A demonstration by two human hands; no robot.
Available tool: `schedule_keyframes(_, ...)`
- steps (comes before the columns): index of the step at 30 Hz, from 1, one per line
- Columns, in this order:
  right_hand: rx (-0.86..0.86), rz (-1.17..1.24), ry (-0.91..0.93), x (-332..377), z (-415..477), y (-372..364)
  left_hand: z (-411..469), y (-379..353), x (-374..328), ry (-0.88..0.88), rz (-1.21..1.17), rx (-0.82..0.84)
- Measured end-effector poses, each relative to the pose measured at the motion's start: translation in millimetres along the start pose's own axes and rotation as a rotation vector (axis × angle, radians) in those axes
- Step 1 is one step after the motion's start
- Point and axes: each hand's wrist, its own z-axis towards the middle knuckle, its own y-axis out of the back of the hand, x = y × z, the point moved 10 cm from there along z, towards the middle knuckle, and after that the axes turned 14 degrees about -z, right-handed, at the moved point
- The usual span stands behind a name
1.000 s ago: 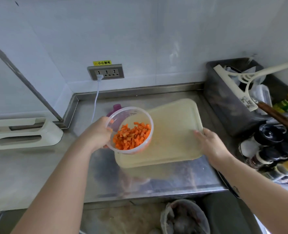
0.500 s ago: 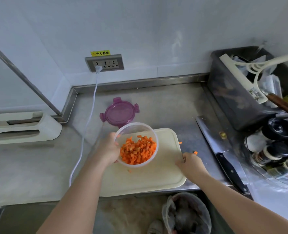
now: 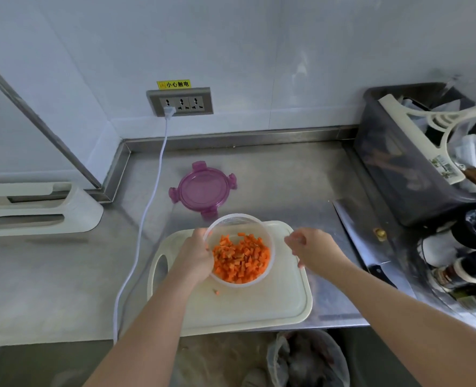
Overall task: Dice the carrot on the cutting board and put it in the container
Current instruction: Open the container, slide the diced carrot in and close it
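— Over the cutting board (image 3: 259,308), what has the left hand (image 3: 196,256) got?
— Its grip is wrapped round the left wall of the clear container (image 3: 238,250), which holds the diced carrot (image 3: 241,259).
— And the right hand (image 3: 313,248)?
— Just right of the container, apart from it, fingers loosely curled, grasping nothing.
— Anything loose?
— One carrot bit (image 3: 217,292) lies on the board below the container.
— Further out?
— A purple lid (image 3: 201,189) lies on the steel surface (image 3: 287,177) behind the board; a cleaver (image 3: 356,233) lies to the right, by a dark bin (image 3: 404,169).
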Motion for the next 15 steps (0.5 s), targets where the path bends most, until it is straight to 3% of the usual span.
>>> schedule_keyframes(3,0.122,0.050,0.028,23.7,16.0,-3.4,10.1,-7.9,-10.6,-0.031,-0.063,0.035)
schedule_keyframes(7,0.044,0.045,-0.005,27.0,35.4,9.2,25.5,-19.4,-29.8,-0.031,-0.261,0.107)
schedule_keyframes(9,0.004,0.086,-0.060,19.7,40.9,17.9,37.6,-13.4,-31.6,-0.021,-0.350,0.064)
schedule_keyframes(12,-0.031,0.139,-0.120,7.7,47.3,26.6,59.5,16.6,-35.9,-0.175,0.009,-0.149)
schedule_keyframes(15,-0.039,0.169,-0.147,1.4,51.6,28.2,72.3,17.2,-35.0,-0.222,0.445,-0.142)
